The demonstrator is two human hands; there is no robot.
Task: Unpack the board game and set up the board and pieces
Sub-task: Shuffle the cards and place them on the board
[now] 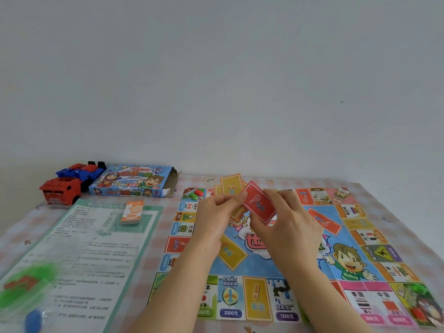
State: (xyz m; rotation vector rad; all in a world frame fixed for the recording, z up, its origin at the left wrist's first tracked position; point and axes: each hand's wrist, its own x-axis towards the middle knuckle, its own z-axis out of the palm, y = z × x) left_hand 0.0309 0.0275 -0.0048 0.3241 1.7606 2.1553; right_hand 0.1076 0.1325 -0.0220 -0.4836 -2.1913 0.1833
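Card (258, 205) | pinched in right hand (288, 222) | left hand (215, 212) holds yellow cards (231, 186) | above board (254, 299)

Far left: toy trucks (69, 186), box (134, 180)

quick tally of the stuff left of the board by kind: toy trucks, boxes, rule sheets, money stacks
toy trucks: 2
game box: 1
rule sheet: 1
money stack: 1
total: 5
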